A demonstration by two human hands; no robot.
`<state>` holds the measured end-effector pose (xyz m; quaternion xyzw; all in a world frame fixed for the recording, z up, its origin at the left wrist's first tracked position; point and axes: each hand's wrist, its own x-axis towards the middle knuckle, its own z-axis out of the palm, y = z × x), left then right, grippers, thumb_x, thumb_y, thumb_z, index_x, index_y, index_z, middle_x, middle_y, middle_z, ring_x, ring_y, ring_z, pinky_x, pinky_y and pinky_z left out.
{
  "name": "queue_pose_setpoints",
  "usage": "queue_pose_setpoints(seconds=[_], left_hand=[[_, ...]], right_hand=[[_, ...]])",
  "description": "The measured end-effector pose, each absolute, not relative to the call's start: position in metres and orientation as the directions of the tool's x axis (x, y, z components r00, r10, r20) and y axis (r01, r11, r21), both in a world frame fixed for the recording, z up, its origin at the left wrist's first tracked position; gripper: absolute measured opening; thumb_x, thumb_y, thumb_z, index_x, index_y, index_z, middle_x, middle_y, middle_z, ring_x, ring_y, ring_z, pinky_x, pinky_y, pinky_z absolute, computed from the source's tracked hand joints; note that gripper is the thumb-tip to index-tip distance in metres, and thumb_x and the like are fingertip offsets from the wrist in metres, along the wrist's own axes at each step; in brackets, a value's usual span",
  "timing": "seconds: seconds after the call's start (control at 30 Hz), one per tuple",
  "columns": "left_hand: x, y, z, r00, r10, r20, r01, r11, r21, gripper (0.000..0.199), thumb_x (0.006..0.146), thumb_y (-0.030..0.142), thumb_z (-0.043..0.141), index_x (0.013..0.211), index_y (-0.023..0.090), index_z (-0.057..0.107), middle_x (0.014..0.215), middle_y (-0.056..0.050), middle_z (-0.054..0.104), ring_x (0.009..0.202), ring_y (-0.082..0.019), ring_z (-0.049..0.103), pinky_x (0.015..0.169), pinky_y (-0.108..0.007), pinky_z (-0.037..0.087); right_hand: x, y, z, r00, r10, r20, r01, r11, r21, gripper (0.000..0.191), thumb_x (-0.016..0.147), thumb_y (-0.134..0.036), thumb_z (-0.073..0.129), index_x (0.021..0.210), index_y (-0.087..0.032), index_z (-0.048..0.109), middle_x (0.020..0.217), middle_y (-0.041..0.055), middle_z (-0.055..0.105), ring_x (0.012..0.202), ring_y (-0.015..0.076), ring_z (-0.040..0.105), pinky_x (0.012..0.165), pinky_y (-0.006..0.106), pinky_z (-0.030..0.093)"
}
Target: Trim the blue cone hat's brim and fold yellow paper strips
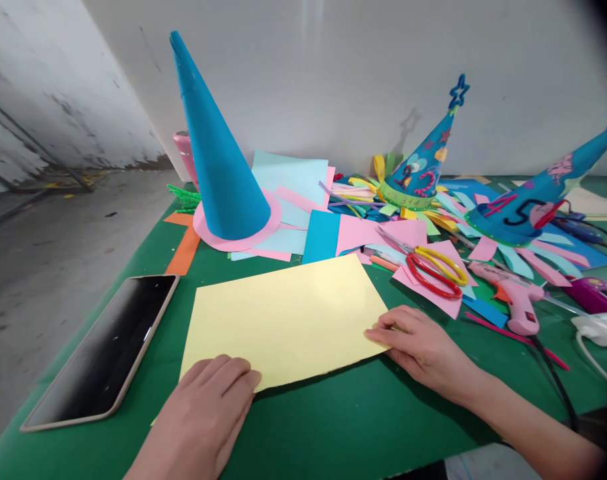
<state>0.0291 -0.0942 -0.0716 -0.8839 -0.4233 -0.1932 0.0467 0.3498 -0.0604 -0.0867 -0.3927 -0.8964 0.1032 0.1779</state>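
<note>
A pale yellow sheet of paper lies in front of me over the green tabletop, its near edge slightly raised on the right. At its lower left corner, my left hand is closed on the edge, fingers together on top and thumb along the near side. My right hand pinches the right edge near the lower corner between thumb and fingers. Beyond the sheet stands a tall blue paper cone on a pink ring brim. A phone with a dark screen lies left of the sheet.
Scissors with red and yellow handles rest on pink paper. A pink glue gun with a black cord lies to the right. Two decorated blue cone hats stand behind, among paper strips. An orange strip lies near the table's left edge.
</note>
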Motion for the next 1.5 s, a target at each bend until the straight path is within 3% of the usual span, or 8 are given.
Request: queue_pose_setpoints(seconds=[0.2, 0.5, 0.7, 0.93, 1.03, 1.17, 1.33, 1.5], left_hand=[[0.031, -0.083, -0.057, 0.606, 0.705, 0.369, 0.743, -0.667, 0.054, 0.03, 0.085, 0.016, 0.031, 0.073, 0.022, 0.058, 0.067, 0.001, 0.063, 0.058, -0.012, 0.058, 0.052, -0.023, 0.043], [0.03, -0.076, -0.054, 0.609, 0.747, 0.266, 0.746, -0.653, 0.126, 0.034, 0.086, 0.021, 0.03, 0.072, 0.022, 0.061, 0.067, 0.0, 0.063, 0.056, -0.013, 0.058, 0.05, -0.022, 0.045], [0.027, -0.066, -0.048, 0.598, 0.801, 0.038, 0.762, -0.582, 0.284, 0.03, 0.086, 0.025, 0.034, 0.071, 0.022, 0.061, 0.066, 0.0, 0.062, 0.058, -0.013, 0.058, 0.054, -0.021, 0.045], [0.024, -0.06, -0.047, 0.564, 0.822, -0.083, 0.785, -0.502, 0.364, 0.033, 0.087, 0.029, 0.031, 0.067, 0.02, 0.057, 0.065, 0.001, 0.059, 0.057, -0.012, 0.054, 0.052, -0.019, 0.04], [0.021, -0.054, -0.046, 0.508, 0.819, -0.268, 0.828, -0.378, 0.414, 0.034, 0.087, 0.035, 0.031, 0.066, 0.02, 0.052, 0.066, 0.001, 0.057, 0.059, -0.013, 0.053, 0.053, -0.02, 0.038], [0.02, -0.044, -0.044, 0.424, 0.776, -0.467, 0.883, -0.239, 0.405, 0.036, 0.084, 0.044, 0.035, 0.059, 0.019, 0.039, 0.065, 0.001, 0.051, 0.061, -0.013, 0.048, 0.056, -0.023, 0.033], [0.017, -0.04, -0.046, 0.414, 0.766, -0.491, 0.887, -0.218, 0.408, 0.039, 0.083, 0.05, 0.034, 0.058, 0.019, 0.032, 0.062, 0.002, 0.042, 0.059, -0.013, 0.041, 0.053, -0.024, 0.028], [0.017, -0.043, -0.045, 0.415, 0.767, -0.489, 0.88, -0.201, 0.431, 0.039, 0.083, 0.049, 0.033, 0.06, 0.019, 0.035, 0.064, 0.002, 0.046, 0.061, -0.013, 0.043, 0.055, -0.024, 0.029]], right_hand=[[0.353, -0.053, -0.088, -0.635, 0.736, 0.232, 0.646, 0.672, -0.363, 0.026, 0.084, -0.011, 0.043, 0.105, -0.022, 0.055, 0.094, 0.0069, 0.059, 0.084, 0.0169, 0.051, 0.07, 0.033, 0.043], [0.35, -0.05, -0.082, -0.634, 0.75, 0.189, 0.642, 0.647, -0.411, 0.023, 0.086, -0.014, 0.042, 0.101, -0.021, 0.058, 0.091, 0.0062, 0.06, 0.082, 0.0164, 0.051, 0.068, 0.031, 0.042], [0.349, -0.042, -0.076, -0.639, 0.759, 0.124, 0.62, 0.604, -0.5, 0.02, 0.088, -0.023, 0.043, 0.099, -0.022, 0.06, 0.09, 0.0052, 0.06, 0.082, 0.015, 0.052, 0.07, 0.03, 0.042], [0.347, -0.038, -0.066, -0.635, 0.773, -0.004, 0.643, 0.526, -0.558, 0.02, 0.088, -0.027, 0.042, 0.096, -0.024, 0.06, 0.092, 0.0029, 0.06, 0.084, 0.0142, 0.052, 0.073, 0.028, 0.041], [0.345, -0.034, -0.06, -0.635, 0.77, -0.067, 0.65, 0.485, -0.586, 0.021, 0.089, -0.028, 0.041, 0.095, -0.024, 0.06, 0.091, 0.0023, 0.059, 0.084, 0.0136, 0.052, 0.073, 0.026, 0.04], [0.343, -0.025, -0.054, -0.626, 0.758, -0.181, 0.684, 0.423, -0.594, 0.027, 0.089, -0.035, 0.038, 0.079, -0.02, 0.058, 0.081, 0.0011, 0.056, 0.077, 0.0128, 0.051, 0.067, 0.025, 0.038], [0.341, -0.018, -0.051, -0.628, 0.741, -0.239, 0.682, 0.376, -0.628, 0.029, 0.088, -0.038, 0.038, 0.072, -0.019, 0.052, 0.076, -0.0007, 0.052, 0.07, 0.0113, 0.049, 0.063, 0.024, 0.036], [0.342, -0.019, -0.05, -0.631, 0.741, -0.229, 0.679, 0.385, -0.625, 0.029, 0.088, -0.037, 0.038, 0.073, -0.019, 0.053, 0.076, -0.0003, 0.053, 0.07, 0.0118, 0.049, 0.063, 0.025, 0.036]])
